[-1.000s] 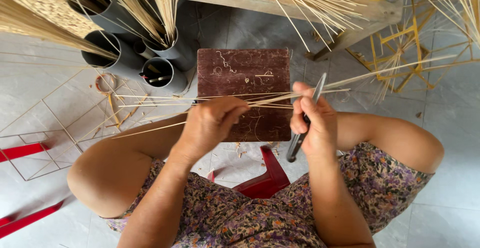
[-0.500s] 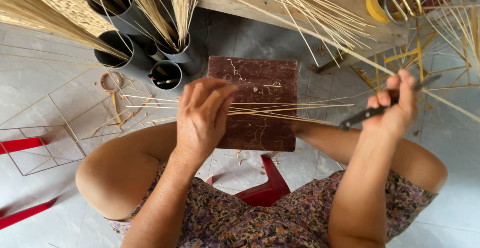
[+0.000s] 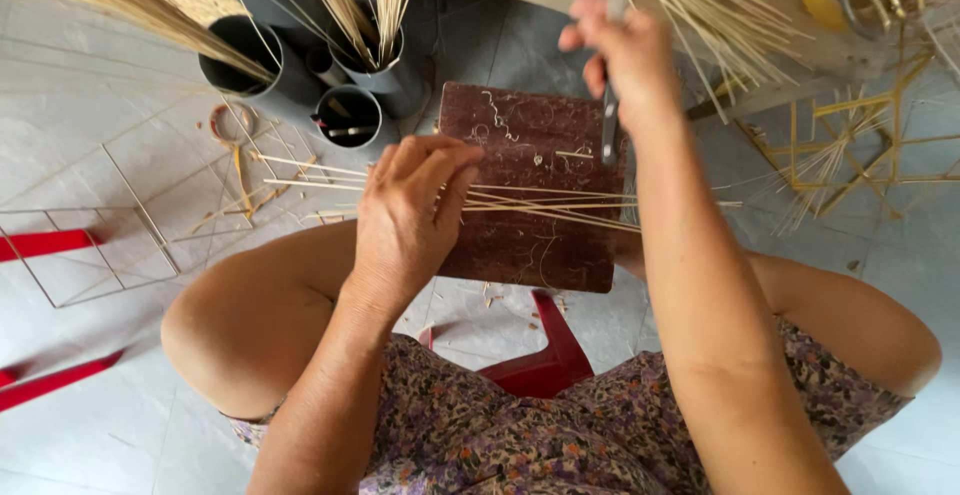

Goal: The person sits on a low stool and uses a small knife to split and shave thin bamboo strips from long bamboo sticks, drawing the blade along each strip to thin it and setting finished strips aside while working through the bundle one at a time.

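A dark brown wooden board [image 3: 520,145] rests across my lap, with several thin bamboo sticks [image 3: 540,205] lying sideways on it. My left hand [image 3: 410,215] presses down on the sticks at the board's left side, fingers bent over them. My right hand [image 3: 625,55] is raised above the board's far right corner and grips a knife [image 3: 608,125], its blade pointing down toward the sticks. The stick ends poke out past both edges of the board.
Dark cylindrical tubes [image 3: 350,115] holding bundles of bamboo strips stand at the far left. A wooden bench [image 3: 760,5] with loose sticks runs along the top. Yellow stick frames [image 3: 850,145] lie at the right, wire frames [image 3: 90,245] and red stool parts [image 3: 545,355] on the tiled floor.
My right hand has swung the knife from the right side up and over the board's far edge, blade now pointing down. My left hand stays pressed on the sticks.
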Motion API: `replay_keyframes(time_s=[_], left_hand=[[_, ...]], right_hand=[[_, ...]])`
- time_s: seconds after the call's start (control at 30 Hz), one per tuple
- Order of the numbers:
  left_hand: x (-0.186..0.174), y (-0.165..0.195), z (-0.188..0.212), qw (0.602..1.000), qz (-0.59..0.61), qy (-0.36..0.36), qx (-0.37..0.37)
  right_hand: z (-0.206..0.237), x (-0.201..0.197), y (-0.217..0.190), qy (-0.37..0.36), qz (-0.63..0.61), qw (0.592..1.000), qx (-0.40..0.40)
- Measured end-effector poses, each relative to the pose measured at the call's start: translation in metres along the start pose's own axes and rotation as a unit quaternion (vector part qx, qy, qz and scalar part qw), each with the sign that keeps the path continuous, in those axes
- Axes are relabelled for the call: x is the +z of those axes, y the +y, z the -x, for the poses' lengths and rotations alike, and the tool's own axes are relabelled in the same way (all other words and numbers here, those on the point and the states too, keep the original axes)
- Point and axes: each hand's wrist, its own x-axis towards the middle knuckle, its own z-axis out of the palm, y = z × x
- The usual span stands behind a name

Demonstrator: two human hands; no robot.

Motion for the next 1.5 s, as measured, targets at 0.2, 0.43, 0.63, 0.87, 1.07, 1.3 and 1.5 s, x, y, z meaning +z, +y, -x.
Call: replay_keyframes(time_s=[0.2, 0.43, 0.63, 0.87, 1.07, 1.3, 1.5], left_hand=[[-0.013, 0.0, -0.003, 0.999, 0.03, 0.025, -0.032], [0.005, 0.0, -0.003, 0.999, 0.034, 0.019, -0.011], [0.045, -0.016, 0.009, 0.999, 0.022, -0.041, -0.005], [0.095, -0.035, 0.034, 0.967, -0.067, -0.241, -0.046], [0.115, -0.031, 0.048, 0.938, -0.156, -0.308, -0.011], [0.119, -0.03, 0.049, 0.924, -0.18, -0.337, -0.03], [0.116, -0.025, 0.04, 0.914, -0.184, -0.359, -0.04]], right_hand=[[0.093, 0.022, 0.072, -0.073, 0.339, 0.929, -0.128], [0.118, 0.024, 0.094, -0.047, 0.486, 0.863, -0.13], [0.116, 0.023, 0.087, -0.087, 0.51, 0.84, -0.165], [0.121, 0.02, 0.083, -0.085, 0.486, 0.857, -0.15], [0.122, 0.023, 0.081, -0.081, 0.506, 0.841, -0.173], [0.122, 0.018, 0.081, -0.062, 0.464, 0.861, -0.198], [0.118, 0.01, 0.076, -0.031, 0.432, 0.871, -0.233]])
